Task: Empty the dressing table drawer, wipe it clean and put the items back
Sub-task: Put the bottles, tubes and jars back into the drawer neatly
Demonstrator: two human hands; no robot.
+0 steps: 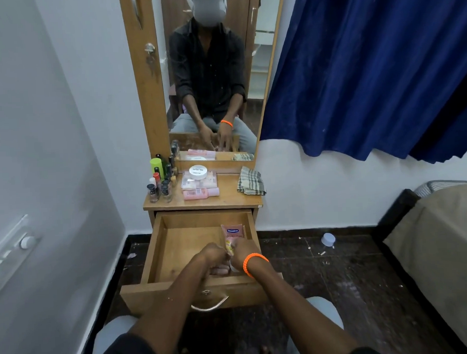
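Both hands curled around a pink Vaseline tube (232, 234) inside the open drawer (176, 249), right side: left hand (213, 254) and right hand (245, 250) knuckles-up, fingers closed on the tube's near end. Right wrist has an orange band (253, 261). Tabletop (228, 201): nail polish bottles (160, 185), white jar (198, 172), pink bottle (201, 193), checked cloth (251, 180).

Both arms reach forward and down, the left hand (213, 251) and right hand (245, 250) close together, fingers curled, knuckles up.
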